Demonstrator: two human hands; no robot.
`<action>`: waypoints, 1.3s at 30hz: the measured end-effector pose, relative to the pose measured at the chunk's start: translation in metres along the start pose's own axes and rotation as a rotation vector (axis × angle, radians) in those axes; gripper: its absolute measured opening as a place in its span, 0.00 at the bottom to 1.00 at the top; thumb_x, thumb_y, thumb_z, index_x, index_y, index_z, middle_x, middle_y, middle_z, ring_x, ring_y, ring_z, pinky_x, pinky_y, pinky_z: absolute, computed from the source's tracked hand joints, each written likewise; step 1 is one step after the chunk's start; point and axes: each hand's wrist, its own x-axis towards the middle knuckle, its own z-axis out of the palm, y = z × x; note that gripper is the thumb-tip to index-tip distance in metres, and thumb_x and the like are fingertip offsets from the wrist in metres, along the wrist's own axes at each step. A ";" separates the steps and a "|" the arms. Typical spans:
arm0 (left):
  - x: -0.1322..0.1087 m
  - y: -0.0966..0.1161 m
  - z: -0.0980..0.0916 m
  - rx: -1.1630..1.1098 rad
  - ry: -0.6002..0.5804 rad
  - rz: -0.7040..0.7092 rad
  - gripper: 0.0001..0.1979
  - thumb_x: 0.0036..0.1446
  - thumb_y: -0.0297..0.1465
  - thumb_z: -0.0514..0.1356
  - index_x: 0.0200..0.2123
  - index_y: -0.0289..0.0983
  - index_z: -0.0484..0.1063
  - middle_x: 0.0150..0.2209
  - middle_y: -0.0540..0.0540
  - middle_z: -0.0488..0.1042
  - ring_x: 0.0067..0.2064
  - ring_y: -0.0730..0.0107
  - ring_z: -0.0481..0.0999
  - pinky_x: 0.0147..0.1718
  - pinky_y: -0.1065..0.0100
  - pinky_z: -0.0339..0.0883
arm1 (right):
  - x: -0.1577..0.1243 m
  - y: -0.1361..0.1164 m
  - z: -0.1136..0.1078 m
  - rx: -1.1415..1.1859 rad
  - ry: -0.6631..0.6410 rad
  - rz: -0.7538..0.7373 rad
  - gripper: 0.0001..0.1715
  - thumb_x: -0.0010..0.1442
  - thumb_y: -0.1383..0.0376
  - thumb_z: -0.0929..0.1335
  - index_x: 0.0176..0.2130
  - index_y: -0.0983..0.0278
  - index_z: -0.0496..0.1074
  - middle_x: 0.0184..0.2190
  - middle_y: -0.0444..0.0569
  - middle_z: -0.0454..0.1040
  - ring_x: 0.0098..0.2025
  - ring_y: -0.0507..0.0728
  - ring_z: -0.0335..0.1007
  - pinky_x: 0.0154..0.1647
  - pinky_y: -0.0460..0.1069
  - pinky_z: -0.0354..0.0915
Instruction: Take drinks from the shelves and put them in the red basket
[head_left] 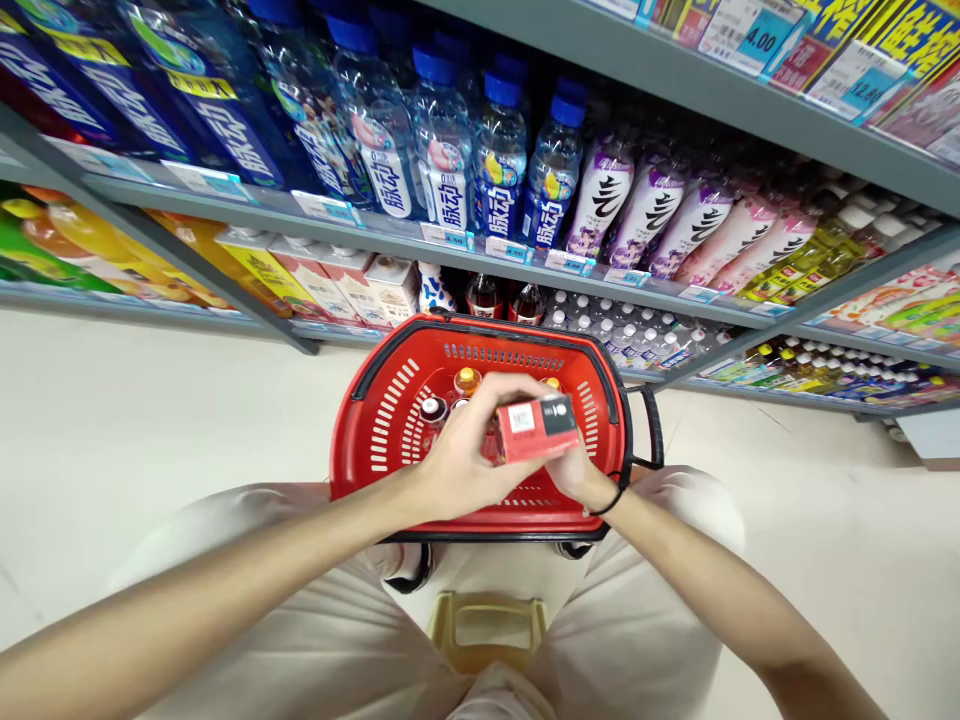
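Both my hands hold a small red and black carton (534, 428) above a red shopping basket (375, 420). My left hand (465, 455) wraps its fingers over the carton's top and left end. My right hand (577, 472) grips the carton's right end from below, a black band on its wrist. Inside the basket stand several bottles with orange and dark caps (450, 395), partly hidden by my hands. The basket rests on the floor in front of my knees.
Store shelves run across the back: blue-capped water bottles (499, 160), purple and pink bottles (645, 205), juice cartons (315, 280) and cola bottles (484, 295) lower down. I sit on a yellow stool (487, 625). Pale floor lies on both sides.
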 end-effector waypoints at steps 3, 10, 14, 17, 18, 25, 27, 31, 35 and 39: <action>0.008 -0.004 0.001 -0.123 0.273 -0.286 0.29 0.56 0.30 0.73 0.58 0.42 0.67 0.54 0.41 0.77 0.48 0.60 0.83 0.45 0.62 0.80 | 0.001 -0.011 0.006 0.162 -0.156 0.207 0.31 0.68 0.43 0.60 0.49 0.63 0.75 0.33 0.52 0.78 0.29 0.61 0.74 0.22 0.51 0.66; 0.029 -0.018 -0.010 -0.426 0.566 -0.883 0.22 0.50 0.40 0.74 0.42 0.39 0.68 0.35 0.48 0.78 0.26 0.70 0.76 0.16 0.75 0.59 | 0.003 -0.031 0.004 0.281 -0.399 0.373 0.38 0.72 0.49 0.46 0.48 0.69 0.72 0.27 0.54 0.78 0.17 0.56 0.68 0.19 0.48 0.57; 0.030 -0.023 -0.015 -0.485 0.620 -0.959 0.16 0.52 0.36 0.70 0.41 0.37 0.70 0.31 0.49 0.76 0.26 0.71 0.73 0.17 0.73 0.60 | 0.003 -0.038 0.004 0.293 -0.378 0.406 0.43 0.72 0.50 0.42 0.42 0.68 0.73 0.26 0.58 0.79 0.18 0.58 0.72 0.19 0.48 0.58; 0.031 -0.027 -0.017 -0.544 0.590 -0.949 0.14 0.55 0.37 0.67 0.42 0.36 0.73 0.35 0.46 0.79 0.32 0.66 0.78 0.25 0.69 0.70 | 0.002 -0.041 0.006 0.261 -0.366 0.359 0.43 0.73 0.45 0.46 0.39 0.68 0.74 0.31 0.62 0.82 0.23 0.58 0.76 0.20 0.48 0.63; 0.032 -0.029 -0.018 -0.574 0.568 -0.938 0.15 0.56 0.38 0.66 0.42 0.36 0.73 0.36 0.44 0.80 0.34 0.63 0.79 0.28 0.67 0.73 | 0.001 -0.041 0.007 0.243 -0.361 0.337 0.43 0.73 0.42 0.49 0.39 0.68 0.75 0.33 0.63 0.83 0.25 0.59 0.77 0.21 0.48 0.64; 0.052 -0.032 -0.037 -0.640 0.504 -0.719 0.20 0.60 0.47 0.62 0.45 0.37 0.74 0.45 0.40 0.83 0.50 0.50 0.82 0.50 0.54 0.78 | -0.005 -0.039 0.009 0.106 -0.192 0.115 0.34 0.64 0.39 0.72 0.44 0.69 0.78 0.38 0.58 0.84 0.35 0.59 0.84 0.43 0.54 0.79; 0.054 -0.030 -0.043 -0.666 0.491 -0.698 0.24 0.61 0.51 0.60 0.47 0.36 0.74 0.47 0.37 0.83 0.52 0.49 0.82 0.52 0.52 0.77 | -0.005 -0.039 0.007 0.014 -0.089 0.049 0.32 0.59 0.44 0.77 0.49 0.66 0.77 0.39 0.54 0.84 0.38 0.59 0.84 0.47 0.56 0.79; 0.052 -0.026 -0.046 -0.689 0.512 -0.710 0.29 0.61 0.53 0.58 0.48 0.34 0.76 0.48 0.35 0.83 0.50 0.49 0.84 0.54 0.49 0.77 | -0.008 -0.038 0.000 -0.331 0.088 -0.192 0.40 0.51 0.55 0.83 0.58 0.61 0.73 0.41 0.49 0.82 0.42 0.57 0.81 0.49 0.55 0.78; 0.049 -0.027 -0.045 -0.677 0.501 -0.707 0.27 0.60 0.53 0.59 0.44 0.34 0.78 0.46 0.36 0.84 0.51 0.48 0.84 0.55 0.50 0.77 | -0.014 -0.039 -0.004 -0.588 0.104 -0.351 0.36 0.56 0.55 0.81 0.60 0.60 0.72 0.47 0.51 0.82 0.45 0.59 0.81 0.53 0.57 0.76; 0.049 -0.026 -0.043 -0.671 0.490 -0.678 0.27 0.59 0.52 0.59 0.43 0.33 0.79 0.45 0.35 0.85 0.51 0.47 0.84 0.56 0.50 0.77 | -0.013 -0.036 -0.006 -0.587 0.087 -0.381 0.33 0.59 0.56 0.80 0.59 0.60 0.71 0.52 0.52 0.80 0.48 0.58 0.79 0.56 0.56 0.74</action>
